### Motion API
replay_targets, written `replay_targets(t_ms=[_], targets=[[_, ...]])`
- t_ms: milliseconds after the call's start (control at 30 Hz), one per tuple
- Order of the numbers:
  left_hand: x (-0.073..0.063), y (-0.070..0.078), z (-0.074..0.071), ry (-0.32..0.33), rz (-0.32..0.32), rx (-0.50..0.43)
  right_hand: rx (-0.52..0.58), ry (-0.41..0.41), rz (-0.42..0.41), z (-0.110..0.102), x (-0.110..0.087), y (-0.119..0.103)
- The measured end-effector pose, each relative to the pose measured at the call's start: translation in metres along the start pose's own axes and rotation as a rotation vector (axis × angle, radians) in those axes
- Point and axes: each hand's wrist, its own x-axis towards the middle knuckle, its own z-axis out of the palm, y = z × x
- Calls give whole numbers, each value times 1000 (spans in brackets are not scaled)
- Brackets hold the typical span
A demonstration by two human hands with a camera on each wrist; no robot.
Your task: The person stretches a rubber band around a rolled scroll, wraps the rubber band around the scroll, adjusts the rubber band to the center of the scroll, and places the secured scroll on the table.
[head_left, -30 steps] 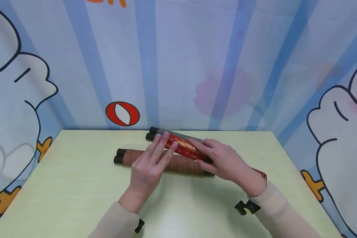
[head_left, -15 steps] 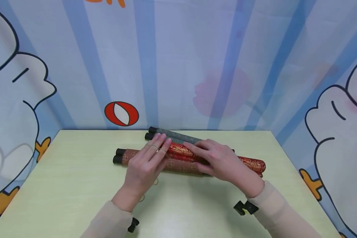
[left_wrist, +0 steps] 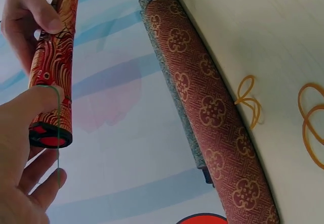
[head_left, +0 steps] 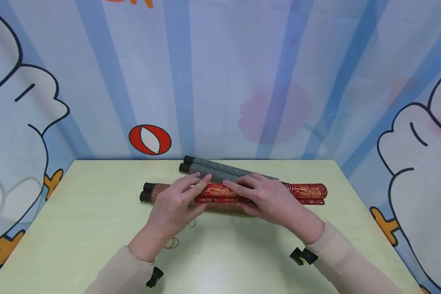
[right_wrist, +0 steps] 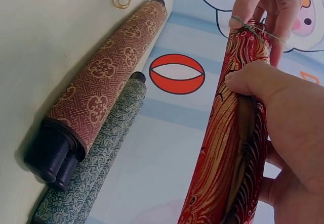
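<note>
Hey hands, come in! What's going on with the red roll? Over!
Left grip holding red roll near one end, by green string. Right grip around its middle. Roll held up. Brown roll, green roll close by, seemingly not blocking.

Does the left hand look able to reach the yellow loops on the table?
Probably yes: the yellow loops lie uncovered on the table, near the left hand. It grips the red roll, though, so it would likely have to let go first.
</note>
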Motion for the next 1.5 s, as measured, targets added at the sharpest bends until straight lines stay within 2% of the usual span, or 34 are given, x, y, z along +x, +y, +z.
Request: replay_targets(t_ms=[167,300,533,700,800,900,967,1100,1167,1233,1333,1500], targets=[[0,2,-4,-89,-95,-63,-14,16,-31,1,0,-1],[-2,2,-5,-132,-173,-149,-6,21,-52,3,-1,-2],[-5,3,-6,-165,-247,-247,0,35,-60,5,-1,-4],[-5,0,-6,-228,-326,-349,13,12,-57,5,-1,-7],[-4,-3,-8,-250,-341,-364,26,6,-49,5,0,-8],[-2,-3,-11,-240,-291,-275,8,12,-48,4,2,-7],[-1,-3,-13,-211,-208,-170,-17,23,-50,2,3,-6],[0,-1,-13,-110,-16,76,-56,42,-55,-1,6,-4],[-1,0,-13,-70,35,170,-70,46,-59,-2,8,-4],[-1,1,-12,-54,52,232,-85,50,-65,-3,9,-4],[-1,3,-12,-63,45,281,-102,62,-70,-3,11,-5],[3,6,-13,-90,38,301,-127,94,-82,-2,13,-6]])
